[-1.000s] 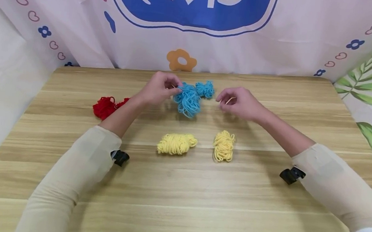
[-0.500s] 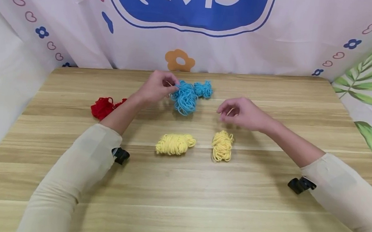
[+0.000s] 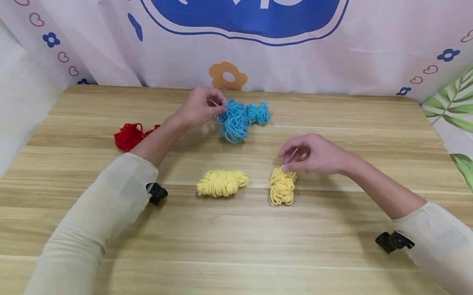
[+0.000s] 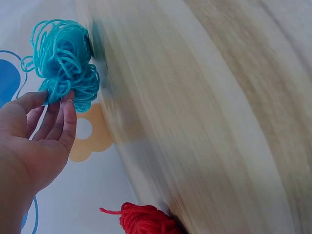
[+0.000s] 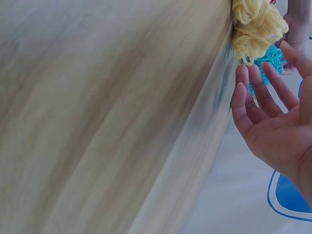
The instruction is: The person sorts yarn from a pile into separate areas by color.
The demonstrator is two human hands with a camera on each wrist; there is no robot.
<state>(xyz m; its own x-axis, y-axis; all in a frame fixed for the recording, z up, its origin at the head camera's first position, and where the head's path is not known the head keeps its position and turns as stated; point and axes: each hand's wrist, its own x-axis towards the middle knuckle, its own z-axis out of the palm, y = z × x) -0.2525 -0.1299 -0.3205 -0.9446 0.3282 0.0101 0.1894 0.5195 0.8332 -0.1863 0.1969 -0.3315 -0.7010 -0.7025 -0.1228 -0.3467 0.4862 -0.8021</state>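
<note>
My left hand (image 3: 199, 108) pinches one side of a loose blue yarn bundle (image 3: 236, 124) near the back of the table. In the left wrist view, thumb and fingertips grip the lower end of this blue yarn (image 4: 63, 53). Right beside it lies a smaller blue yarn bundle (image 3: 258, 113). Over the far end of an upright pale yellow yarn bundle (image 3: 282, 188) hovers my right hand (image 3: 314, 154), fingers relaxed and parted. The right wrist view has its fingertips close to that yellow yarn (image 5: 258, 34), nothing held between them; whether they touch it I cannot tell.
A second yellow yarn bundle (image 3: 221, 183) lies sideways left of the first. Red yarn (image 3: 128, 137) sits at the left, partly covered by my left forearm. Behind the wooden table (image 3: 219, 241) hangs a printed white cloth (image 3: 295, 72).
My right hand has come down from beside the small blue bundle to the far end of the right yellow bundle. The left hand keeps its hold on the blue yarn, nearly in place.
</note>
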